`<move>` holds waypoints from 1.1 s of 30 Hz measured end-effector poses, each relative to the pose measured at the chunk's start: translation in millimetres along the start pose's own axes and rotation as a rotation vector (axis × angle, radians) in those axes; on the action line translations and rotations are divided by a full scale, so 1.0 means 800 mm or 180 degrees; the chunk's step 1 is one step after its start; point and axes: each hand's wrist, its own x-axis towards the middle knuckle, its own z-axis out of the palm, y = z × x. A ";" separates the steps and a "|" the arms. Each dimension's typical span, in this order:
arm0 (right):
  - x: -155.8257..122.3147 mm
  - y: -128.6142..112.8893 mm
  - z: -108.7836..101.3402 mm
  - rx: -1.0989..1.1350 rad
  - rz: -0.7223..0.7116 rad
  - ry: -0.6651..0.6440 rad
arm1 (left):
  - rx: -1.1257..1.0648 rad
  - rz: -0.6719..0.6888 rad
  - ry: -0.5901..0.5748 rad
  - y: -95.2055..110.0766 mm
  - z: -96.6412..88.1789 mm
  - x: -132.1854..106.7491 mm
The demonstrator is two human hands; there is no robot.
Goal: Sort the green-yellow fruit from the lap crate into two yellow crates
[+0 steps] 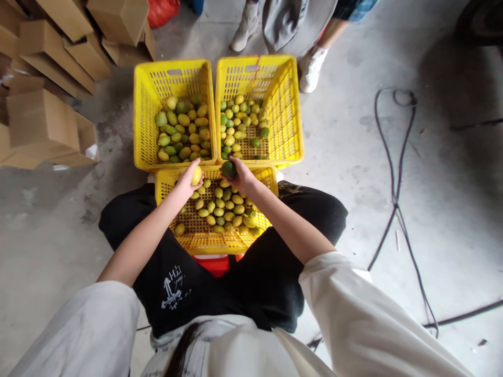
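My left hand [189,179] is closed around a yellow lemon [196,175], above the left part of the near yellow crate [162,191]. A dark green lemon [228,169] is gripped in my right hand [242,177], close to where the three crates meet. Below both hands, the near crate holds many loose yellow-green lemons [230,205]. The far left yellow crate [143,112] contains larger yellow and green lemons [183,120]. In the far right yellow crate [288,110], mixed green and yellow lemons [239,135] lie mostly toward its left side.
Cardboard boxes [45,120] are piled at the upper left, near a red bag [163,11]. Beyond the crates is another person with white shoes [313,68] and a grey hat [285,23]. A black cable [396,196] loops over the concrete floor at right.
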 end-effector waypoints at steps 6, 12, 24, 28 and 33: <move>-0.003 -0.001 0.001 0.0114 0.0044 -0.0038 | -0.0121 -0.0004 0.0276 -0.001 0.000 -0.002; -0.004 0.001 0.000 0.0336 -0.0165 -0.0347 | -0.0140 -0.0422 0.0089 -0.009 -0.003 0.007; -0.005 -0.002 0.000 0.0101 0.0441 -0.0125 | -0.0263 -0.0395 0.0014 -0.002 -0.003 0.006; -0.007 -0.003 -0.003 0.0023 0.0349 -0.0311 | -0.0358 -0.0082 0.0052 -0.008 -0.003 0.008; -0.009 -0.004 -0.002 0.0399 0.0416 -0.0261 | -0.0493 0.0011 -0.0070 -0.013 -0.002 0.012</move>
